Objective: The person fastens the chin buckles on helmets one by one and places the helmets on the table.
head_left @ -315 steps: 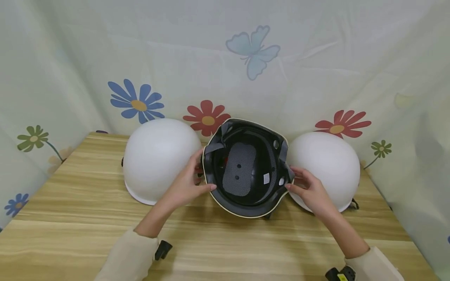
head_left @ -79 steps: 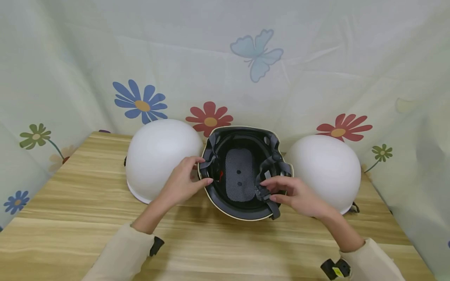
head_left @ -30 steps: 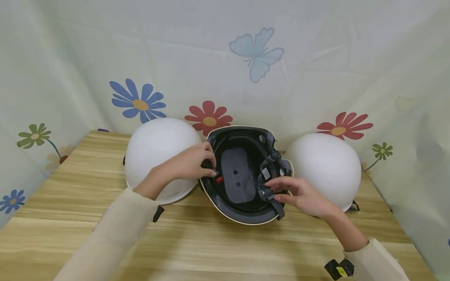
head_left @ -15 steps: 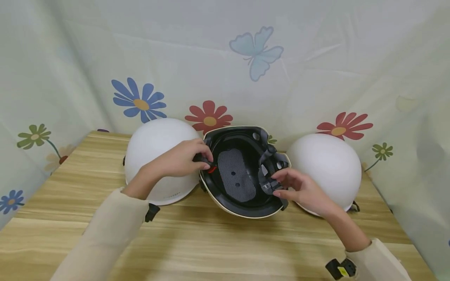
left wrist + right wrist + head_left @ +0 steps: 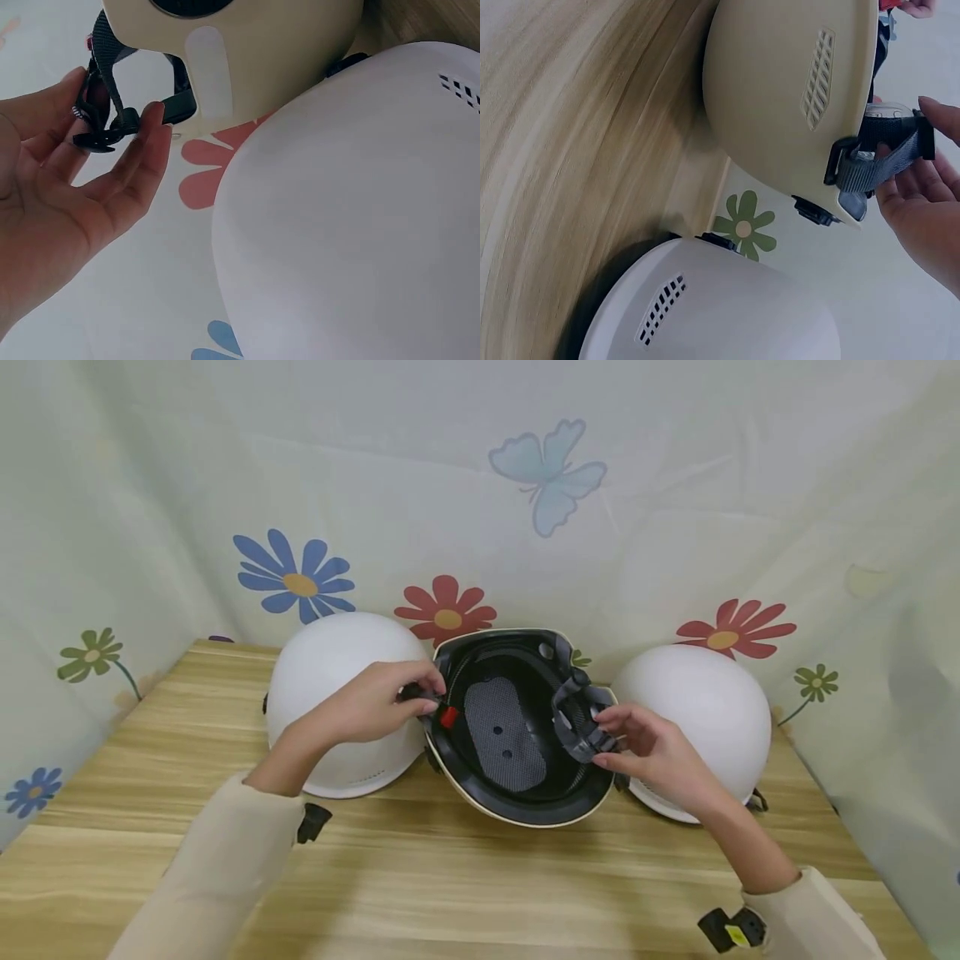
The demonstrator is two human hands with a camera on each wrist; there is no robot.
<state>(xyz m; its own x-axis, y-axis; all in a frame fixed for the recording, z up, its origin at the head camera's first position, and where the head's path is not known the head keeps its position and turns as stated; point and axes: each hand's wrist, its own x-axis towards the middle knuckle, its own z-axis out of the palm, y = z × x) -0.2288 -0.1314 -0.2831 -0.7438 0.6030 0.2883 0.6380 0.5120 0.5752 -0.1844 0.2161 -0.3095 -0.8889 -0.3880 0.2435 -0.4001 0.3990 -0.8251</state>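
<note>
A beige helmet (image 5: 506,735) lies upside down in the middle of the table, its black padded inside facing up. My left hand (image 5: 375,702) pinches the dark chin strap (image 5: 109,71) at the helmet's left rim, and a red buckle part (image 5: 448,717) shows by the fingertips. At the right rim, my right hand (image 5: 660,760) holds the other chin strap (image 5: 877,169) between thumb and fingers. The two strap ends are apart. In the right wrist view the beige shell (image 5: 772,82) shows a vent grille on its side.
One white helmet (image 5: 341,652) stands dome up close on the left, partly behind my left hand. Another white helmet (image 5: 697,718) stands on the right, near my right hand. The wooden table (image 5: 450,885) meets a flower-printed curtain (image 5: 420,468) at the back.
My left hand has gone from the helmet's left rim to its strap and drawn it outward to the left. My right hand has moved slightly right and up with its strap. The helmet has turned a little.
</note>
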